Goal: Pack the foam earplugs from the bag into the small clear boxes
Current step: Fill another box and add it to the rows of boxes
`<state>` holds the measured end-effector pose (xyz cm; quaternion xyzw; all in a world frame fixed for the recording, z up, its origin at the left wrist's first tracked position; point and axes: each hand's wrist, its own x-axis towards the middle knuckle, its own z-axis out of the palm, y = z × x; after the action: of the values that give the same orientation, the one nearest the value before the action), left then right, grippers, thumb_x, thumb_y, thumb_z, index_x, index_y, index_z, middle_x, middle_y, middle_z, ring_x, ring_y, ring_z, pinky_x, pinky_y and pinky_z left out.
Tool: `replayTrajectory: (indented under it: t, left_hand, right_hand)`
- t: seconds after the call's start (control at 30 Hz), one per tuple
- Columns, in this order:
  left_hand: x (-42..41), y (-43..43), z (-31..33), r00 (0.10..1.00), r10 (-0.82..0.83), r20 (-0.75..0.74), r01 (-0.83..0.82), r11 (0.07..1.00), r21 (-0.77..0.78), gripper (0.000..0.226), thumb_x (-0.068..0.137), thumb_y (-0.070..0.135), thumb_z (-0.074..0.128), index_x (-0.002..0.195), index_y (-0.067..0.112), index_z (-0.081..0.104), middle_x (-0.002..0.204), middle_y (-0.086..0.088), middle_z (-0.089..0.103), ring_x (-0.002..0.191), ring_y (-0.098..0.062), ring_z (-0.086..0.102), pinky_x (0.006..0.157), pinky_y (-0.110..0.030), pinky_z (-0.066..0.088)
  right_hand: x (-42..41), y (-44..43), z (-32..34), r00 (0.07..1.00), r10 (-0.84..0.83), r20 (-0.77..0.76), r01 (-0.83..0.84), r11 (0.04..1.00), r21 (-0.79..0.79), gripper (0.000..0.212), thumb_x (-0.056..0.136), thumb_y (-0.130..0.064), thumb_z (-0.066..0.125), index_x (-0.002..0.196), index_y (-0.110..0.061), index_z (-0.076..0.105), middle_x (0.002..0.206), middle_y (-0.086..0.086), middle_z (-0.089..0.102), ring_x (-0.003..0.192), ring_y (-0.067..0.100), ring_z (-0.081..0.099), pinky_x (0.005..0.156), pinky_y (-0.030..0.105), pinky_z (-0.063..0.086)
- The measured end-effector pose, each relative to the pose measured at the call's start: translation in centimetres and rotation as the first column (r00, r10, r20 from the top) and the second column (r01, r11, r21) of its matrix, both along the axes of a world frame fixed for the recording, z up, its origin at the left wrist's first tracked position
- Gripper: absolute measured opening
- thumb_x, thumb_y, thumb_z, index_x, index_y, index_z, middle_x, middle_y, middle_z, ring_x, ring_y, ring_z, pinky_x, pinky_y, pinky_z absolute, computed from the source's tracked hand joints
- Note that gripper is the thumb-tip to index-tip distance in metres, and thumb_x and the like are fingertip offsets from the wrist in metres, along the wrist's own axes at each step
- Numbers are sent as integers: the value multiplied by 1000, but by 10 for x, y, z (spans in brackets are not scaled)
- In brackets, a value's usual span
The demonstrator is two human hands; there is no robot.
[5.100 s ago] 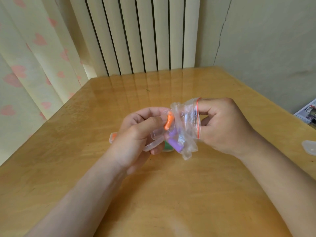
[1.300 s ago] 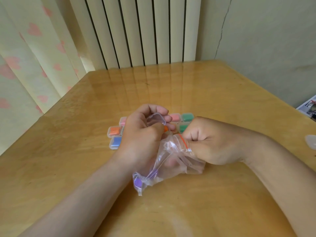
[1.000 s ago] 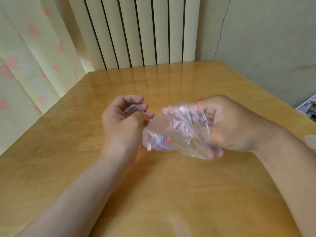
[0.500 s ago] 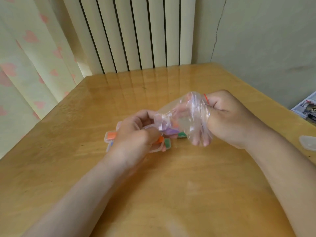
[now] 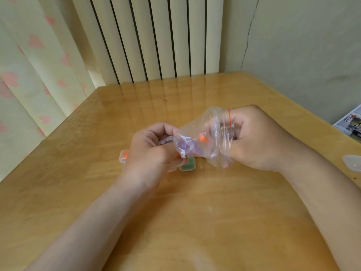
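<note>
Hiding filled boxes (image 5: pixel 187 166) on the bench (image 5: pixel 195 212), left fingers (image 5: pixel 156 128) grip a clear box (image 5: pixel 165 138); right fingers (image 5: pixel 244 119) pinch the bag (image 5: pixel 197 130) of earplugs (image 5: pixel 186 148).

The light is soft, even and quite bright. The varnished table (image 5: pixel 195 222) shines: its far part mirrors the white slats (image 5: pixel 156 36) as pale stripes. Under my left hand (image 5: pixel 150 153) and right hand (image 5: pixel 257 141) lie only weak, soft-edged shadows. The bag (image 5: pixel 205 137) that my right hand grips carries small white glints. The clear box (image 5: pixel 165 139) in my left hand is smeared, hard to see. Straight lines bend near the edges, and my forearms (image 5: pixel 97 222) look soft at the bottom.
</note>
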<state>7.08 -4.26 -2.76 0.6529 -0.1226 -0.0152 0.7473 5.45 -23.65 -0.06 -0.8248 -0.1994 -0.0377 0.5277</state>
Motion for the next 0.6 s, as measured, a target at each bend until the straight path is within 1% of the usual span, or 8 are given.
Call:
replayTrajectory:
  t: [0.1, 0.2, 0.27, 0.33, 0.4, 0.47, 0.53, 0.6]
  left_hand:
    - [0, 6, 4, 998, 51, 34, -55, 988, 146, 28, 67, -19, 66, 62, 8, 60, 50, -12, 51, 40, -21, 45, 45, -21, 35]
    - [-1, 11, 9, 994, 79, 74, -101, 921, 375, 22, 63, -7, 76, 68, 11, 65, 57, -14, 60, 47, -24, 57, 47, -23, 45]
    - [2, 13, 10, 981, 157, 115, -192, 877, 441, 20, 76, -12, 65, 73, 8, 64, 58, -23, 57, 43, -21, 53, 42, -22, 42]
    - [4, 15, 11, 942, 267, 202, -332, 817, 472, 29, 83, -13, 46, 80, 8, 65, 65, -21, 63, 42, -15, 56, 38, -21, 40]
    - [5, 16, 15, 908, 345, 239, -416, 820, 394, 30, 86, -11, 39, 88, 6, 63, 82, -14, 70, 52, -7, 65, 40, -20, 46]
    - [6, 19, 18, 919, 355, 174, -388, 893, 227, 28, 88, -14, 40, 91, 4, 61, 92, -12, 70, 68, -13, 73, 52, -22, 55]
    - [5, 18, 20, 971, 235, 39, -236, 971, 20, 31, 85, -22, 42, 92, 3, 60, 91, -14, 70, 75, -23, 74, 59, -27, 58]
    - [-1, 12, 19, 996, 11, -91, -25, 989, -147, 34, 82, -27, 42, 96, -1, 58, 87, -17, 68, 76, -28, 73, 61, -29, 61]
  right_hand:
    - [-3, -8, 5, 996, 75, -40, -75, 997, -4, 22, 83, 19, 59, 84, 0, 70, 63, 25, 67, 51, 28, 63, 51, 27, 52]
    - [-4, -9, 6, 979, 174, -103, -183, 979, -91, 12, 81, 9, 63, 85, 0, 71, 68, 28, 66, 56, 28, 62, 54, 32, 52]
    - [-3, -8, 2, 965, 213, -150, -237, 958, -163, 13, 81, 4, 66, 84, -7, 73, 71, 23, 68, 61, 25, 63, 58, 42, 51]
    - [-2, -6, -1, 955, 239, -176, -274, 939, -210, 19, 84, 5, 70, 82, -14, 75, 75, 11, 71, 66, 19, 64, 63, 38, 53]
    - [-3, -2, -4, 940, 273, -205, -323, 905, -278, 15, 85, -1, 75, 83, -16, 74, 79, 4, 73, 70, 18, 65, 70, 34, 58]
    - [-6, 4, -7, 918, 311, -245, -383, 855, -348, 6, 87, -10, 77, 86, -14, 74, 85, 6, 74, 77, 23, 69, 79, 44, 58]
    - [-8, 9, -12, 902, 329, -281, -419, 822, -384, 4, 87, -16, 77, 89, -15, 73, 90, 8, 74, 84, 27, 71, 81, 50, 57]
    - [-7, 9, -12, 901, 314, -300, -418, 815, -401, 7, 88, -20, 76, 90, -14, 73, 94, 11, 73, 89, 34, 69, 82, 53, 56]
